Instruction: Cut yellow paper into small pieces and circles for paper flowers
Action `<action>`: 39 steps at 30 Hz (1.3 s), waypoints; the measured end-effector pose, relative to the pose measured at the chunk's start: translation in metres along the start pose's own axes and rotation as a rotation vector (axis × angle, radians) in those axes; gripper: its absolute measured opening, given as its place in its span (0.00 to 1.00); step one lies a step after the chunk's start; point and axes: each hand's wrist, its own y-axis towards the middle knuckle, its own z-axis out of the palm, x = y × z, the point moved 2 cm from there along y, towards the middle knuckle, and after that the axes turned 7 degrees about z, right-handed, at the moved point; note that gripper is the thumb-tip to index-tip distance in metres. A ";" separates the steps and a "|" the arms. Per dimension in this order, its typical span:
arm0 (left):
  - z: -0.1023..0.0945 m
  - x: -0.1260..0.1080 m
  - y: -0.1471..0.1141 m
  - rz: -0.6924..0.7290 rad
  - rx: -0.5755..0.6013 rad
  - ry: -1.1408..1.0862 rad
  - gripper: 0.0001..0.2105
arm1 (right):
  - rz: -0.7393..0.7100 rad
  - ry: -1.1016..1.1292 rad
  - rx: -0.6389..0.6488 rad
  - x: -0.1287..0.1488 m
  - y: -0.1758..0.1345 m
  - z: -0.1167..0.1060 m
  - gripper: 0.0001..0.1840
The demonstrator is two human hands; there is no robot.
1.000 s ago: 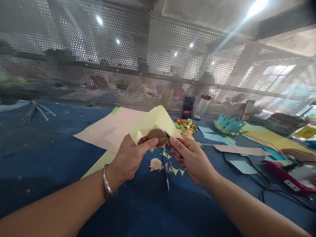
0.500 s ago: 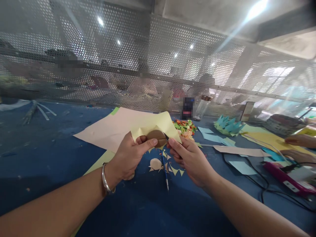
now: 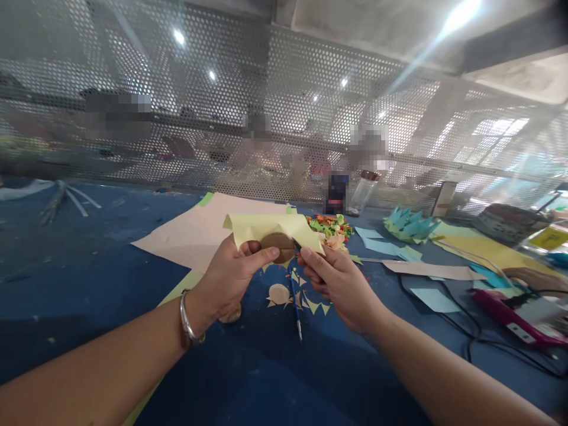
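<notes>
Left hand (image 3: 227, 275) pinches brown disc (image 3: 276, 241) against yellow paper (image 3: 266, 222), seemingly steadying both; right hand (image 3: 339, 281) grasps dark tool (image 3: 296, 243) beside disc.

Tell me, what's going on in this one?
A person's left hand pinches a pale yellow paper sheet and a brown round piece against it. The right hand holds a dark pointed tool, mostly hidden, its tip near the piece's edge. Below them, a round pale cutout, triangular offcuts and a slim blue-handled tool lie on the blue table.
</notes>
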 end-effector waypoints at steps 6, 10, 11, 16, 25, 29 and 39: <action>-0.009 -0.003 0.008 0.025 -0.116 0.108 0.09 | 0.069 0.008 0.024 0.002 -0.001 -0.001 0.22; -0.019 0.001 0.011 0.061 -0.120 0.103 0.11 | 0.079 0.005 0.058 0.006 -0.004 -0.003 0.21; -0.021 0.003 0.011 0.054 -0.115 0.105 0.12 | 0.086 0.002 0.065 0.007 -0.004 -0.004 0.21; -0.025 0.006 0.013 0.075 -0.064 0.210 0.12 | 0.090 -0.013 0.078 0.012 -0.005 -0.008 0.20; -0.027 0.006 0.015 0.118 -0.026 0.426 0.13 | 0.005 -0.004 0.038 0.023 -0.007 -0.020 0.21; -0.023 0.007 0.015 0.097 0.016 0.297 0.15 | 0.044 -0.078 0.074 0.017 -0.003 -0.017 0.20; -0.012 0.005 0.011 0.071 0.089 0.158 0.18 | 0.095 -0.180 0.088 0.011 0.000 -0.014 0.21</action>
